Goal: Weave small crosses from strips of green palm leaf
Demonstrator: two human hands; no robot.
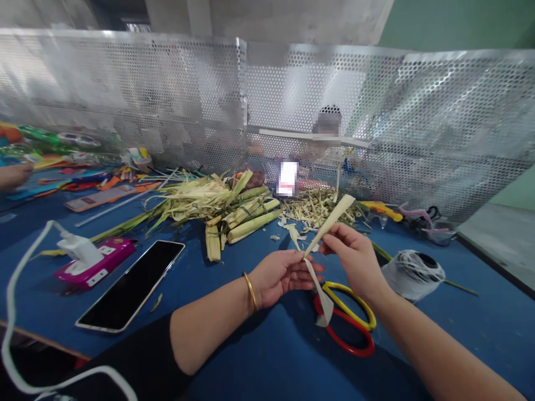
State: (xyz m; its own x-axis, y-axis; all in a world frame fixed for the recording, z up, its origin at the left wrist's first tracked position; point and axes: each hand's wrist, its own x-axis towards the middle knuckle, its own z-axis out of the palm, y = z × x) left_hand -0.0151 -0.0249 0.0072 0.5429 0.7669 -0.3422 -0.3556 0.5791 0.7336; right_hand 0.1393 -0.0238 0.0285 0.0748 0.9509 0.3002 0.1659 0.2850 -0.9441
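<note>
My left hand (281,275) and my right hand (354,256) meet above the blue table (259,356), both pinching a pale leaf strip (331,221). The strip rises up and to the right from my right fingers, and its other end hangs down below my left fingers to about the table. Scissors with a red and a yellow handle loop (349,323) lie on the table just under my hands. A gold bangle sits on my left wrist.
A pile of green and yellow leaves (221,209) and leaf scraps (311,209) lie ahead. A black phone (134,283) and a pink power bank (97,262) with a white charger lie at left. A spool of white string (413,274) stands at right. A perforated metal screen (418,122) backs the table.
</note>
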